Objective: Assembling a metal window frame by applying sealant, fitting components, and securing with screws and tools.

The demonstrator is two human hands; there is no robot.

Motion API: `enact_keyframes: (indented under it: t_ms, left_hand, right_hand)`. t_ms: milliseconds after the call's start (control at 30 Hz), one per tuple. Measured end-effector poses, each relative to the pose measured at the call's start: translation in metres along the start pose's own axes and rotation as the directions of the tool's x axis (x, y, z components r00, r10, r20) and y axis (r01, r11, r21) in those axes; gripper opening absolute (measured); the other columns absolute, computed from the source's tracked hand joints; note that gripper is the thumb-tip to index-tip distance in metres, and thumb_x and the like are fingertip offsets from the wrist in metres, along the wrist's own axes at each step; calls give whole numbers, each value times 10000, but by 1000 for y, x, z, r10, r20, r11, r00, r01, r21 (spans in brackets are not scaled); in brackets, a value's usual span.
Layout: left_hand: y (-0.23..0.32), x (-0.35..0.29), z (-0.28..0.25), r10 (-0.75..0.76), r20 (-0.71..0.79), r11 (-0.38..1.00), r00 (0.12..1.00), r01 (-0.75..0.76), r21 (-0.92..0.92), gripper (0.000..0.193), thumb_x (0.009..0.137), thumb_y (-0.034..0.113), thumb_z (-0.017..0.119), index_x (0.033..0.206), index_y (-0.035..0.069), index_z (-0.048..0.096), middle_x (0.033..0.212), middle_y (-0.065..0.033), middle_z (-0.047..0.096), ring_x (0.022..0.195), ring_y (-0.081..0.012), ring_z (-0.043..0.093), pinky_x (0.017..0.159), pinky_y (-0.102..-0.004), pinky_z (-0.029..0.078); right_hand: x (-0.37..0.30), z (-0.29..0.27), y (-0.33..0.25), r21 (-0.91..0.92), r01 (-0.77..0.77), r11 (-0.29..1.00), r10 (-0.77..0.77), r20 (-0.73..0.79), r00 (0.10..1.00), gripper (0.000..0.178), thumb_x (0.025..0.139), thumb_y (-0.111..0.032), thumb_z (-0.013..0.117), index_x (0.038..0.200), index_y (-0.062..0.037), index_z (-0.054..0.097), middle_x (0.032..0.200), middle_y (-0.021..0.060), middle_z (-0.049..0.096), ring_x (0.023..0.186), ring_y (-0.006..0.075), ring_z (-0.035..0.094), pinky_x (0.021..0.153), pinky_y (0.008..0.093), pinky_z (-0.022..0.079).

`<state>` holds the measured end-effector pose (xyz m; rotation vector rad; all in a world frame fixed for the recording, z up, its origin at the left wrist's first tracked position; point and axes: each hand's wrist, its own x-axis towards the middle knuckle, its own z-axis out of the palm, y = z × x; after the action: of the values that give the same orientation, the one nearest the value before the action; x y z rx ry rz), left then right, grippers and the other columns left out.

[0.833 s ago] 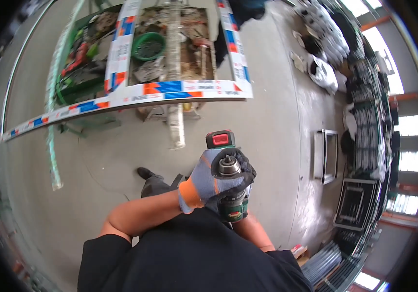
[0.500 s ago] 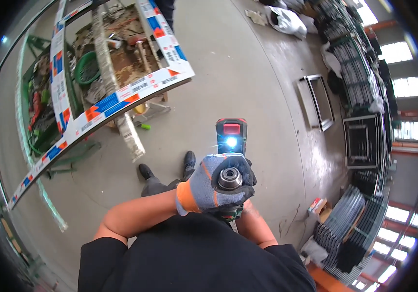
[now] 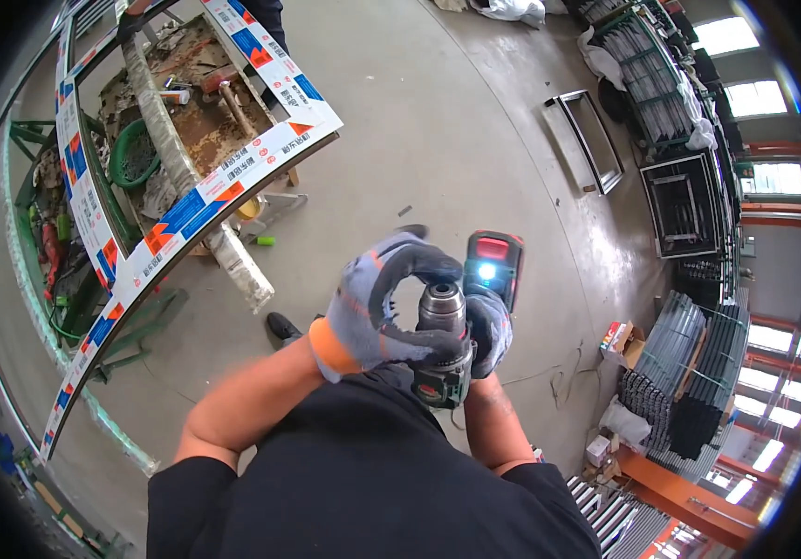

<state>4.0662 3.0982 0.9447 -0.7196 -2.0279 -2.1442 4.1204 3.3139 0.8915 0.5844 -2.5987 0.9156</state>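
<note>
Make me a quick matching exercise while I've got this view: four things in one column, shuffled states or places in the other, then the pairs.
1. Left hand
2. Right hand
3. Drill
4. Frame

A. Has a glowing light
B. Patterned white, blue and orange
C. Wrapped around the grip
D. Curved loosely beside the metal chuck

Pairs: 1-D, 2-C, 3-A, 4-B

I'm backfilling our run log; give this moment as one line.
left hand: open curl partly around chuck | right hand: gripping drill | drill light: on | frame: ahead, left
</note>
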Motion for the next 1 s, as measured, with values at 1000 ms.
enact_keyframes:
  t_ms: [1000]
  left_hand:
    - [32, -93, -30, -264, 281, 834, 923, 72, 547, 387, 617, 242, 825, 939, 127, 643, 921, -44, 635, 899, -290, 628, 753, -403, 530]
  right_hand:
    - [22, 79, -36, 445, 220, 868, -359, 257, 897, 386, 641, -123, 711, 1008, -35, 630, 955, 91, 666, 883, 271, 656, 897, 462, 497]
